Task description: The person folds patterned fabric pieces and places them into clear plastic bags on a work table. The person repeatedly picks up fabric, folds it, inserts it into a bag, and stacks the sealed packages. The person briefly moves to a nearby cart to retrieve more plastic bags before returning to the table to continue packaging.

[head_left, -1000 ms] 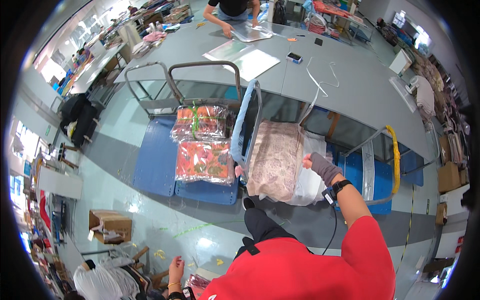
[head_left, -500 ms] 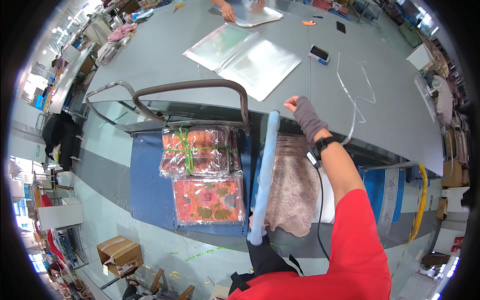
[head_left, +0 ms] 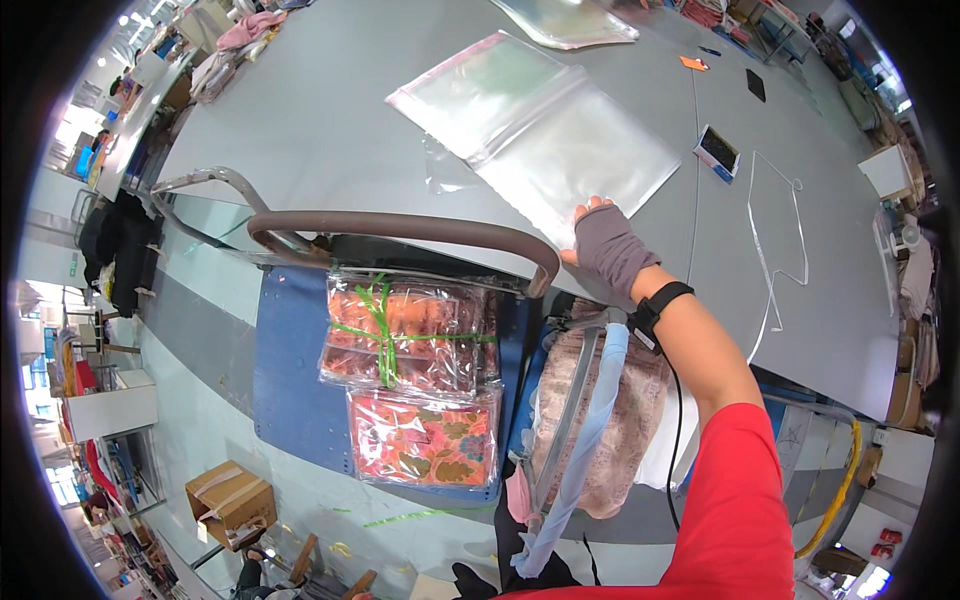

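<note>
My right hand [head_left: 602,238], in a grey fingerless glove, reaches over the near corner of a stack of clear plastic bags [head_left: 580,150] on the grey table. Its fingertips lie on the bags and the thumb stands apart from them; no grip on a bag can be made out. A black band with a small device [head_left: 655,305] sits on that wrist, with a dark cable hanging down. My left hand is outside the view. A second pile of clear bags [head_left: 570,20] lies at the far edge of the picture.
Before the table stands a blue cart [head_left: 290,370] with a brown handle [head_left: 400,225], carrying wrapped floral packs [head_left: 425,435]. Beside it, a blue-wrapped bar [head_left: 590,430] stands near patterned fabric [head_left: 625,420]. A small box [head_left: 718,152], a phone [head_left: 755,85] and bent wire [head_left: 775,240] lie rightward.
My right hand has come down from above the table edge onto the bags' near corner, its thumb now apart. The view has shifted, and the other person's hands are out of sight.
</note>
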A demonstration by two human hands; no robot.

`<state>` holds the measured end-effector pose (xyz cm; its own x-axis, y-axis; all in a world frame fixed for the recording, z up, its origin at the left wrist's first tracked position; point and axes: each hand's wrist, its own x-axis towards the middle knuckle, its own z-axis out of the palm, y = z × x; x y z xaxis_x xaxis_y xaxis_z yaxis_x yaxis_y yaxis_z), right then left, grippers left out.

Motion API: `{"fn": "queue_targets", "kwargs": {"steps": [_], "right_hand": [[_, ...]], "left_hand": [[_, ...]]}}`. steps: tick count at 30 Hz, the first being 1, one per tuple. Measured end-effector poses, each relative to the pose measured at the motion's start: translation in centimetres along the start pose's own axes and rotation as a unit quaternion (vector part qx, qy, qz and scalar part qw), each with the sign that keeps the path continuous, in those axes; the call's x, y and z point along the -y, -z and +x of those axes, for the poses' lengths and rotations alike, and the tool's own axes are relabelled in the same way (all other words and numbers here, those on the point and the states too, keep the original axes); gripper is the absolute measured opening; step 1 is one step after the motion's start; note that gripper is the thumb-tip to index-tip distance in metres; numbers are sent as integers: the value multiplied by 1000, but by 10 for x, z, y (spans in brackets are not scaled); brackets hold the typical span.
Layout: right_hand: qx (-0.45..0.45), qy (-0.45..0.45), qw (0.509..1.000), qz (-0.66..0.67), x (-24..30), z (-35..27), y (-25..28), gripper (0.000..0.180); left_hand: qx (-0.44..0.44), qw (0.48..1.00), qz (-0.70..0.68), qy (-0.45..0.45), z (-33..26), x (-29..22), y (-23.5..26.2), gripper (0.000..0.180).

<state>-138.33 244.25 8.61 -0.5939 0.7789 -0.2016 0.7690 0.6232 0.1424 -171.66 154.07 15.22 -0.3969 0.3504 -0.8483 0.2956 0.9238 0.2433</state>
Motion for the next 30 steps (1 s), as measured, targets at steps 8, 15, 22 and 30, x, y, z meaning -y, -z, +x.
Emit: {"fn": "queue_targets", "kwargs": {"steps": [8, 15, 22, 30], "right_hand": [[-110, -14, 992, -61, -2, 31, -39, 28], [-134, -64, 988, 33, -22, 34, -32, 16], [-62, -163, 980, 94, -58, 61, 37, 25], [-201, -159, 965, -45, -96, 91, 158, 21]], "left_hand": [[67, 996, 62, -12, 37, -168, 4, 44], [57, 998, 24, -31, 32, -84, -40, 49], [30, 996, 72, -33, -9, 60, -79, 54], [38, 997, 57, 28, 5, 18, -81, 52]]}}
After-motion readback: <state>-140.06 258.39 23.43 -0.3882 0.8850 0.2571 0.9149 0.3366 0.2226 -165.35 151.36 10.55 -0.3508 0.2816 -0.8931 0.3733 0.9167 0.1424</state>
